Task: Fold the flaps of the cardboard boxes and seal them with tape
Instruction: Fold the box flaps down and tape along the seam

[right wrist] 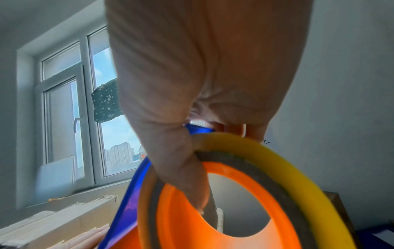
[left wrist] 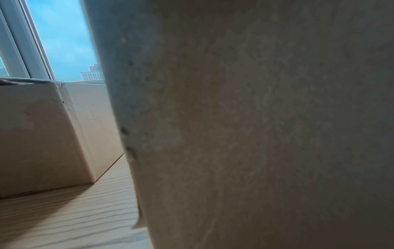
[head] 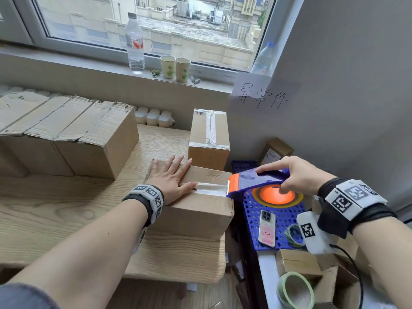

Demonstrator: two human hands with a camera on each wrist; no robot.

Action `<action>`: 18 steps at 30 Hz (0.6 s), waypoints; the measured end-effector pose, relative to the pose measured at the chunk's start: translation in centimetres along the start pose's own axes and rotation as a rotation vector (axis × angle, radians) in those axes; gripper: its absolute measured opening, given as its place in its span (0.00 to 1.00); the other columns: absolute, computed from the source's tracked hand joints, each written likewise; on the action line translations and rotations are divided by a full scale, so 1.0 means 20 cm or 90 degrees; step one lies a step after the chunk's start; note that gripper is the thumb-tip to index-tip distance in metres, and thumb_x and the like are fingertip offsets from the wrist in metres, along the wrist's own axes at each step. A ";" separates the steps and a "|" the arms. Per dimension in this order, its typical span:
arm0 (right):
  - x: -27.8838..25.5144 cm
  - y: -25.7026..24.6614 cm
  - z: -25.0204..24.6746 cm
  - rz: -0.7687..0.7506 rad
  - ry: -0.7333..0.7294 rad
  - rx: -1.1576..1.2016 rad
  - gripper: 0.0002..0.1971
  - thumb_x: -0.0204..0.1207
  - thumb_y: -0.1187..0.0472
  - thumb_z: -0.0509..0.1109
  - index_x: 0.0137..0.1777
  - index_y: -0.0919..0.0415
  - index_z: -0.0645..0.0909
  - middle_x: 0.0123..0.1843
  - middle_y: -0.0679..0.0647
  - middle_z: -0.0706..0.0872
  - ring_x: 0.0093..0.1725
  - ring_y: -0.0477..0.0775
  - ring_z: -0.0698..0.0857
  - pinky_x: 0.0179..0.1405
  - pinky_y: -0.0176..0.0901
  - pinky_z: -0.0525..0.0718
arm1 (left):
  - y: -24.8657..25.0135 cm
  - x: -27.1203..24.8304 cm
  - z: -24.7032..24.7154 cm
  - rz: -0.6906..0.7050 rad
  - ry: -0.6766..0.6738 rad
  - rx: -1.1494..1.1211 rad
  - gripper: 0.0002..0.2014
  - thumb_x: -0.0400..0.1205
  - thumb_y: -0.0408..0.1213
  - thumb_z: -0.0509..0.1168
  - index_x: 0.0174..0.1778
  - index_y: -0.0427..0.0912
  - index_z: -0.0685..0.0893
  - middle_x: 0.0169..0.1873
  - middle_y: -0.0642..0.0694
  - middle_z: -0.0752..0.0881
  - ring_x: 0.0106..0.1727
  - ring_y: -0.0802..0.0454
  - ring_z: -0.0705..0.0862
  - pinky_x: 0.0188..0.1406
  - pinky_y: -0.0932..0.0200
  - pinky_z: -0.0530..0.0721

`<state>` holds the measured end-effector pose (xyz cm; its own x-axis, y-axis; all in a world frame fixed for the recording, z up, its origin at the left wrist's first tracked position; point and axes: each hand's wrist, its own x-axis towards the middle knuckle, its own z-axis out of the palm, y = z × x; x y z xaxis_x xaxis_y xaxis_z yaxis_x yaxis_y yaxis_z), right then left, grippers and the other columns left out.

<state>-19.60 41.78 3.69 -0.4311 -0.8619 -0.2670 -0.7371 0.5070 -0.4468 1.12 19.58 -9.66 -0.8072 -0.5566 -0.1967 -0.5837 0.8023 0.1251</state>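
Note:
A closed cardboard box [head: 200,210] sits at the right end of the wooden table [head: 66,210]. My left hand [head: 171,177] lies flat on its top with fingers spread, the thumb on a strip of clear tape [head: 209,189] that runs along the seam. My right hand [head: 296,175] grips a blue and orange tape dispenser [head: 256,181] at the box's right edge, its orange cutter on the tape. In the right wrist view my fingers [right wrist: 181,151] curl through the tape dispenser [right wrist: 213,210]. The left wrist view is filled by the cardboard box [left wrist: 255,134].
A taped box [head: 209,139] stands behind the one I hold. A long row of boxes [head: 66,134] fills the table's left. Right of the table a blue perforated tray [head: 254,212] carries a phone [head: 266,228]. A green tape roll [head: 295,288] lies lower right. Bottles and cups line the windowsill.

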 end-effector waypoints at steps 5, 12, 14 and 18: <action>0.00 -0.01 0.00 0.002 0.005 -0.021 0.39 0.57 0.79 0.65 0.51 0.28 0.83 0.42 0.41 0.82 0.42 0.66 0.84 0.36 0.53 0.82 | 0.03 0.00 -0.01 -0.011 -0.002 0.006 0.37 0.80 0.70 0.41 0.81 0.61 0.35 0.83 0.53 0.35 0.82 0.53 0.33 0.77 0.35 0.30; -0.01 -0.06 0.02 -0.017 0.010 -0.048 0.37 0.60 0.77 0.67 0.61 0.37 0.84 0.38 0.44 0.79 0.31 0.48 0.75 0.27 0.32 0.73 | 0.32 0.08 0.02 0.095 -0.002 0.005 0.33 0.84 0.63 0.41 0.82 0.59 0.36 0.82 0.53 0.34 0.82 0.54 0.32 0.78 0.38 0.31; 0.00 -0.07 0.03 -0.036 0.024 -0.062 0.36 0.61 0.76 0.69 0.64 0.39 0.82 0.35 0.42 0.74 0.32 0.44 0.74 0.29 0.29 0.73 | 0.39 0.10 0.03 0.113 0.014 0.014 0.30 0.86 0.58 0.40 0.82 0.59 0.38 0.83 0.54 0.36 0.83 0.55 0.33 0.78 0.39 0.31; 0.01 -0.02 0.01 -0.031 0.025 -0.052 0.38 0.62 0.77 0.69 0.64 0.36 0.81 0.37 0.36 0.75 0.39 0.44 0.78 0.35 0.33 0.77 | 0.41 0.12 0.03 0.114 0.014 0.018 0.29 0.86 0.57 0.40 0.82 0.60 0.37 0.83 0.55 0.36 0.83 0.56 0.34 0.79 0.39 0.32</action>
<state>-19.19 41.34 3.63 -0.4129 -0.8856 -0.2125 -0.7967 0.4643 -0.3869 -5.50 25.05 -9.76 -0.9001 -0.4084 -0.1518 -0.4277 0.8948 0.1283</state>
